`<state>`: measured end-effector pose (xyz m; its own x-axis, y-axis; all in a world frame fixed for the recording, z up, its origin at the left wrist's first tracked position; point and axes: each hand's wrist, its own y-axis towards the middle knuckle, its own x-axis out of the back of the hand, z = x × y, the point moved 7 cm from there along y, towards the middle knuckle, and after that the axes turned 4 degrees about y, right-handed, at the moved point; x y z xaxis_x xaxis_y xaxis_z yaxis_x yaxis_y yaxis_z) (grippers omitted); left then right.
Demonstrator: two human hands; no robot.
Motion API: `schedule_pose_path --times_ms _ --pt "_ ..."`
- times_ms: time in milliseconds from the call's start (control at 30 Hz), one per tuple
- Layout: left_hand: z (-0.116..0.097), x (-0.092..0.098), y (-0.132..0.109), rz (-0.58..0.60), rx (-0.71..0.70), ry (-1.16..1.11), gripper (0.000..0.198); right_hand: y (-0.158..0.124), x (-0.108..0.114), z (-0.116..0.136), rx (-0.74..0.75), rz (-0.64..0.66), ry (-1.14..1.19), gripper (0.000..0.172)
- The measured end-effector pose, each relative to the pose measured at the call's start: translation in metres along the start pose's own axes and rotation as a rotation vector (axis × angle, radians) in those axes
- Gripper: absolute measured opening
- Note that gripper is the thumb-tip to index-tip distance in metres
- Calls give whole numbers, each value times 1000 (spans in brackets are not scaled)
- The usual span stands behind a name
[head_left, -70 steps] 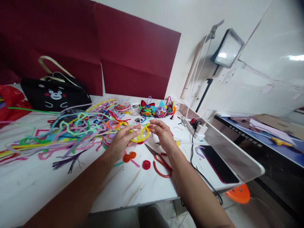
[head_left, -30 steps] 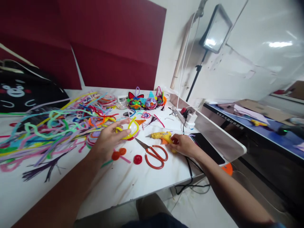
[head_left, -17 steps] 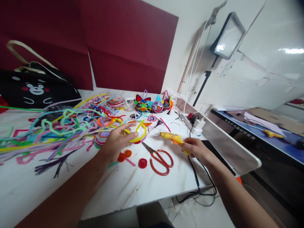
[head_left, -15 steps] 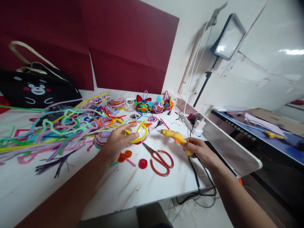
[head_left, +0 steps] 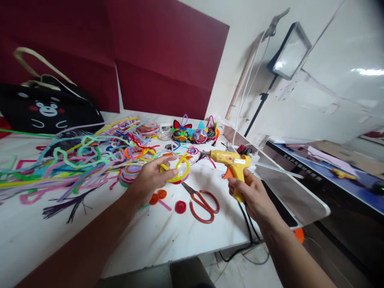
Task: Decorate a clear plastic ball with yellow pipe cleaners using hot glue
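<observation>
Hands, head view. The left hand (head_left: 150, 180) has its grip pinched around a yellow ring (head_left: 177, 170) of bent pipe cleaner, thumb below and fingers over the top. The piece is lifted just clear of the worktop (head_left: 168, 240). The right hand (head_left: 250, 194) has its grip clenched on the handle of a glue gun (head_left: 231, 160), which is raised with its nozzle pointing left at the ring. Nozzle and ring are near each other but apart. The black cord (head_left: 249, 228) trails from the handle over the worktop edge.

Assessment: the step in hand appears to be gluing the ring.
- The left fingertips should sit away from the spot to be glued, since the nozzle and fresh glue would burn.
- A small dab is likely enough on a piece this light.
- The cord needs slack so it does not drag on the scissors (head_left: 202, 202), which lie just below the ring.

Condition of the piece: the ring is bright yellow, fuzzy and roughly round. A pale or clear filling sits inside it, and I cannot make that out. A pink-red edge shows beneath. The wire core should hold its shape, though firm pressure would dent it.

Surroundings: a tangled pile of pipe cleaners (head_left: 75, 160) lies to the left. Orange coils (head_left: 158, 196) and a red coil (head_left: 180, 207) lie below the ring, and small finished figures (head_left: 195, 134) stand at the back.
</observation>
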<state>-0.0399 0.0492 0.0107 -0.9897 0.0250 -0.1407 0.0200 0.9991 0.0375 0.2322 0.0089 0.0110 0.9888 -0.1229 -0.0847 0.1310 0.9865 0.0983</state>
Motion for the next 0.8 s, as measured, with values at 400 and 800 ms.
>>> schedule_pose_path --times_ms 400,800 --pt "-2 -4 -2 64 -14 76 54 -15 -38 13 75 201 -101 35" --pt "-3 -8 -3 121 -42 102 54 -18 -46 -1 90 271 -154 36"
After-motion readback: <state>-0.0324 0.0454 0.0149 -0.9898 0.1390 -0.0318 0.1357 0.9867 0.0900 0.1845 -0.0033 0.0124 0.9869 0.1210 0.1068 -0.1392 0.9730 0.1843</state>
